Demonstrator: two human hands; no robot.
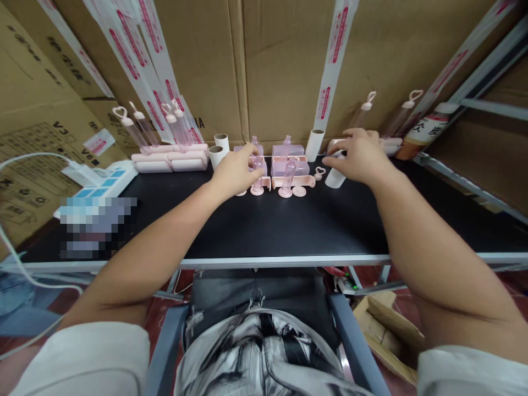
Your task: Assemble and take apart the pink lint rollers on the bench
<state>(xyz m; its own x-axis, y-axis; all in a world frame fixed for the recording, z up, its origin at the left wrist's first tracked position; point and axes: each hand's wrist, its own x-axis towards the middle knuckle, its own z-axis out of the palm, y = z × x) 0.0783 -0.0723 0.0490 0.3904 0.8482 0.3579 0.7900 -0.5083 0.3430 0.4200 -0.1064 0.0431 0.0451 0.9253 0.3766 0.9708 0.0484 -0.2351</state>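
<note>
Near the middle of the black table, my left hand (237, 171) has its thumb and fingers closed round the upper part of a clear pink tube (258, 181) that stands on a round pink base. Another such tube (287, 180) stands to its right, beside a flat pink disc (299, 191) and a small pink heart-shaped piece (319, 174). Behind them lie translucent purple pieces (289, 165) and pink holders. Farther right, my right hand (358, 154) has its fingers round the top of a white cylinder (335, 177), which leans slightly.
Pink rollers (171, 160) with heart-topped tubes line the back left. White rolls (314, 145) stand near the cardboard wall (280, 66). A bottle (431, 129) is at right, a power strip (103, 184) with a white cable at left. The table's front edge (289, 260) is metal.
</note>
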